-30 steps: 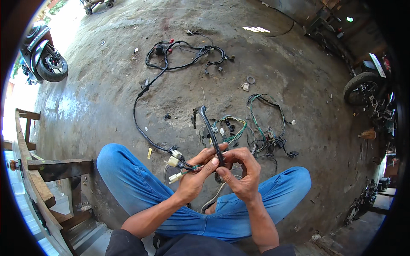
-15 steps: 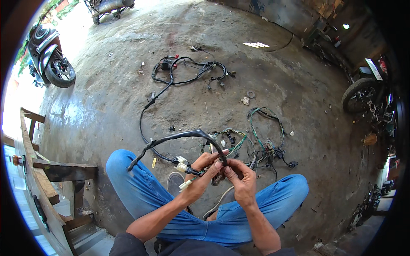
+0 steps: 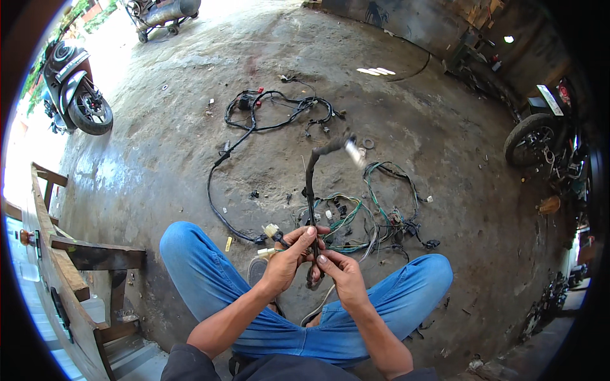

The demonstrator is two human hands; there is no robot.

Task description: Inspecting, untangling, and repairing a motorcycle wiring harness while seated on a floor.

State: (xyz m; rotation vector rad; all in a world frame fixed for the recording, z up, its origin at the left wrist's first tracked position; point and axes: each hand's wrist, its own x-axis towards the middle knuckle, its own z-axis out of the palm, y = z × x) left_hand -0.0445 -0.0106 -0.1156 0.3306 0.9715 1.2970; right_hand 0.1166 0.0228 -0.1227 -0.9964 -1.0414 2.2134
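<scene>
Between my legs, both hands grip a black taped wiring harness (image 3: 310, 181). My left hand (image 3: 287, 257) pinches it with thumb and fingers. Just to the right and slightly lower, my right hand (image 3: 342, 274) closes on the same bundle. From my fingers the bundle rises and bends right, ending in a pale, motion-blurred tip (image 3: 354, 153). Beside my left hand stick out white connectors (image 3: 272, 231). Below the hands a short dark end hangs down. A black cable (image 3: 216, 197) runs from near my left hand to a larger coil (image 3: 267, 120) on the floor.
Loose green, black and white wires (image 3: 394, 219) lie on the concrete floor ahead right. A metal ring (image 3: 368, 144) and small scraps are scattered about. A wooden bench (image 3: 95, 254) stands at left. Scooters (image 3: 82, 101) are parked far left, and a motorbike wheel (image 3: 532, 140) shows at right.
The harness's loose part, which arched left over my knee, has swung up and to the right and now stands upright. My hands have shifted slightly left and lower.
</scene>
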